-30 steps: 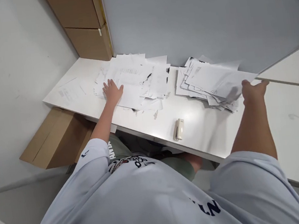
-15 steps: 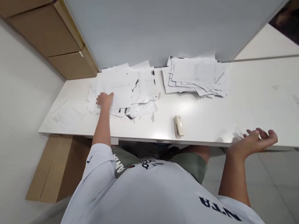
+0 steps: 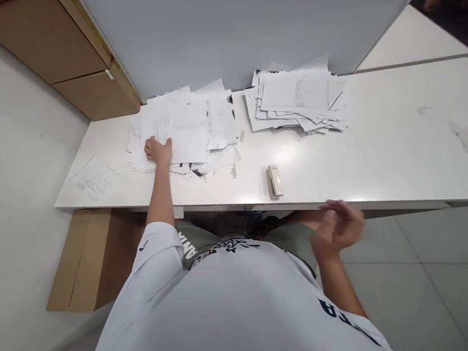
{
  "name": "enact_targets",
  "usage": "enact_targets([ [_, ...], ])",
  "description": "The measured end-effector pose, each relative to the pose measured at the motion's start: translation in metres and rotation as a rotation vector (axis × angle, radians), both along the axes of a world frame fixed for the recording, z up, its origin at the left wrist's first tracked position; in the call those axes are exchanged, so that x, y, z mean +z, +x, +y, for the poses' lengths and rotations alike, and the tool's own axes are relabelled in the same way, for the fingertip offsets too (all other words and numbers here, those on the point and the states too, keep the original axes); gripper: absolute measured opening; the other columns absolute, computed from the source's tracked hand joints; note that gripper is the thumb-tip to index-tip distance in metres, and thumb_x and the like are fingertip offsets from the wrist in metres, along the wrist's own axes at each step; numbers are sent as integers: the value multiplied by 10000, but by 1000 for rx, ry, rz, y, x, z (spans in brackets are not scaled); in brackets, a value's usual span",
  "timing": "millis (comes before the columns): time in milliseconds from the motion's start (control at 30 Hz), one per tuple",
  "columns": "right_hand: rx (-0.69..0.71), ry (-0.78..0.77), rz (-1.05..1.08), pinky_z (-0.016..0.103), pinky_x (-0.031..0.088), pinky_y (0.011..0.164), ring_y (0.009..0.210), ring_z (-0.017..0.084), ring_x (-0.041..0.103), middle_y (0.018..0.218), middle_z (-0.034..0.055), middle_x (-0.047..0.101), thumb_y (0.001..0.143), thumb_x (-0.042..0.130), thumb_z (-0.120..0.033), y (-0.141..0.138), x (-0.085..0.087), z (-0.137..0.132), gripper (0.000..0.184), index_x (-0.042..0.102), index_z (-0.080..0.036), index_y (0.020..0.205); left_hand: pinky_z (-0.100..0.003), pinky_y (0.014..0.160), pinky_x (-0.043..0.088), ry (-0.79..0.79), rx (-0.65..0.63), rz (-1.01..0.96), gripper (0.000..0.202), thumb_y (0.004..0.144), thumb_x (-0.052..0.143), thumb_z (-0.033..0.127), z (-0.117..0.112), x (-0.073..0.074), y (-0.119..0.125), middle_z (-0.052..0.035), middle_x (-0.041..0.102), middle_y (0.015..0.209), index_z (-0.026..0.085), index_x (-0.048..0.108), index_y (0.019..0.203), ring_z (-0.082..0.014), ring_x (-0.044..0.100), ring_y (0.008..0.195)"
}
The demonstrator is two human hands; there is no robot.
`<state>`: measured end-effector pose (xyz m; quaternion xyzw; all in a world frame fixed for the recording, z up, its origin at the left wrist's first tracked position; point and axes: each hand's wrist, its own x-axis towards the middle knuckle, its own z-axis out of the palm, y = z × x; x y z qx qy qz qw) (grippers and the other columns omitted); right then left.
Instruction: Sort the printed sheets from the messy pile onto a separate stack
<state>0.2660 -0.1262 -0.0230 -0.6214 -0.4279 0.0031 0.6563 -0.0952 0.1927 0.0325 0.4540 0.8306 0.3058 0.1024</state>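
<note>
My left hand [image 3: 158, 150] lies on the left pile of printed paper sheets [image 3: 186, 127], thumb spread away from the fingers, pressing on the top sheet near its lower edge. In front of the table edge, my right hand [image 3: 338, 228] hangs in the air, a little blurred, with loosely curled fingers and nothing visible in it. A beige stapler [image 3: 275, 182] rests near the front edge, between my hands. Farther back on the right is a second, uneven pile of paper sheets [image 3: 296, 95].
The white table [image 3: 382, 141] runs along a grey panel [image 3: 217, 31]. Cardboard boxes [image 3: 93, 95] are stacked at the back left, and another cardboard box [image 3: 78, 261] stands below the left end. Faint stains mark the table's right side.
My right hand has moved left from over the table's front edge toward my body, its fingers curling more. My left hand stays on the left pile. The view has shifted slightly.
</note>
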Motion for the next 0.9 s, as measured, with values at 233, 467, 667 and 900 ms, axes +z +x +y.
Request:
enact_targets([
  [233, 732, -155, -126, 412, 538, 867, 978, 210, 639, 1079, 94, 643, 957, 452, -243, -111, 16, 51, 261, 562, -219, 1193, -506, 1146, 265, 295, 39, -248, 448, 708, 737, 103, -47, -12, 15, -105, 548, 1316, 236, 554, 1095, -298, 382, 1377],
  [467, 754, -220, -233, 521, 416, 1079, 1298, 276, 476, 1349, 159, 541, 947, 449, -347, -133, -5, 113, 434, 490, -188, 1349, -315, 764, 524, 362, -15, -1055, 274, 715, 746, 216, -108, -27, 2, -75, 700, 889, 140, 648, 960, -198, 673, 819],
  [667, 965, -121, -562, 466, 262, 1183, 1446, 223, 324, 1504, 106, 455, 995, 343, -322, -163, 25, 137, 434, 502, -193, 1377, -356, 826, 558, 317, -136, -1184, 319, 685, 779, 258, -129, -24, 1, -92, 756, 935, 123, 704, 963, -257, 696, 939],
  [900, 1047, -561, -830, 505, 142, 1205, 1492, 264, 229, 1600, 126, 287, 1011, 285, -437, -199, 20, 169, 608, 326, -123, 1530, -441, 946, 536, 407, -147, -1086, 381, 710, 775, 394, -127, -37, 2, -123, 759, 1002, 117, 728, 966, -302, 700, 1006],
])
